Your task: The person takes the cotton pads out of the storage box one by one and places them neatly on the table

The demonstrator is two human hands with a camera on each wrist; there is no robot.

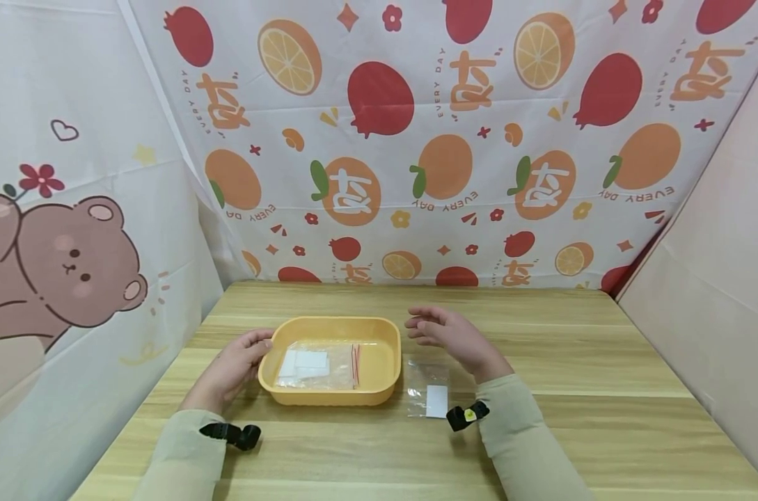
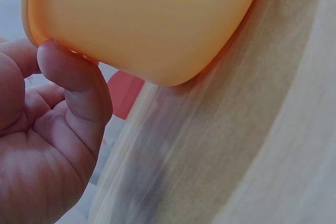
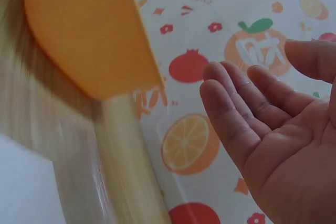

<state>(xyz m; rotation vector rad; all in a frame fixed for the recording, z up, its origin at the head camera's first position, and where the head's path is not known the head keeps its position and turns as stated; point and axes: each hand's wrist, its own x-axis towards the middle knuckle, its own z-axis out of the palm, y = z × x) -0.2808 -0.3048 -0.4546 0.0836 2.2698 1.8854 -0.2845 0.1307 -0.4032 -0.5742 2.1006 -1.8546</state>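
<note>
Two bare hands flank a yellow tray (image 1: 379, 358) that sits on the worktop (image 1: 353, 449). At its left end, the left hand (image 1: 231, 369) has its grip on the rim, thumb and fingers bent against the edge. The right hand (image 1: 452, 339) is apart from the tray's right end and holds nothing; its fingers are loosely extended, thumb clear of them. Inside the tray, toward the left, lies a clear zip bag (image 1: 340, 367) with a red-lined closure and white pieces (image 1: 310, 360) in it. A loose clear bag (image 1: 418, 395) lies flat on the worktop just right of the tray, near the right forearm, with a white card (image 1: 437, 401) at its lower right corner.

The tray looks like light, fairly stiff plastic, probably smooth enough to slide; the rolled rim is the natural hold, best taken at both ends to keep it level. The bags should be thin, limp and slippery, so a pinch at an edge or on the stiffer white card would suit them.
</note>
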